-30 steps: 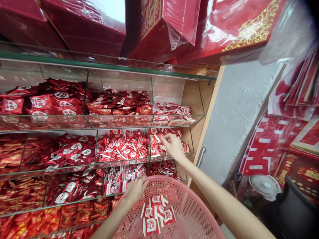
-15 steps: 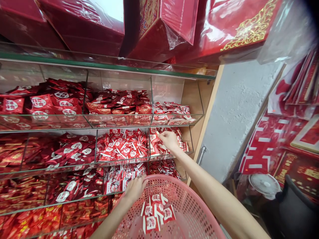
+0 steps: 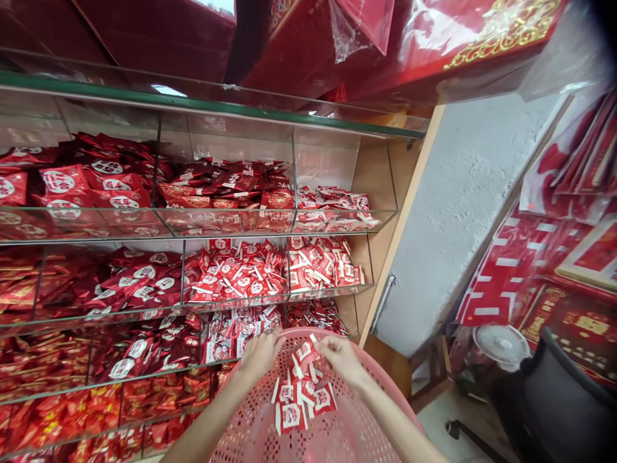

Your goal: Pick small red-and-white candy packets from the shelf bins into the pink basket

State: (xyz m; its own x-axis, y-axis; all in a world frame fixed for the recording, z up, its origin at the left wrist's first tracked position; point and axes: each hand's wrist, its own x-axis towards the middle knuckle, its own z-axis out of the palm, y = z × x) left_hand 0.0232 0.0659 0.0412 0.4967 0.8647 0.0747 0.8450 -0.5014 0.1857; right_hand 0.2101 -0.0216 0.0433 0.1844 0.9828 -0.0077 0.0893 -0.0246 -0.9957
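Note:
A pink perforated plastic basket [image 3: 366, 431] is tilted in front of me, with several small red-and-white packets [image 3: 292, 417] lying in it. My left hand [image 3: 260, 352] is closed on the basket's far rim, its fingertips partly hidden by the edge. Inside the basket, above the pile, my right hand [image 3: 340, 359] pinches one red-and-white packet [image 3: 304, 354] between thumb and fingers. Similar packets [image 3: 322, 263] fill the right-hand compartment of the glass shelf ahead.
Glass-fronted shelves [image 3: 241, 301] hold many red packets in divided compartments. Large red boxes [image 3: 308, 64] in clear plastic sit on top. A grey wall [image 3: 448, 193] stands to the right, with a black chair [image 3: 559, 392] and a lidded white container [image 3: 501, 346] near it.
My right hand has come down from the right-hand shelf compartment into the basket, bringing a packet. My left hand stays on the rim. The view has shifted slightly.

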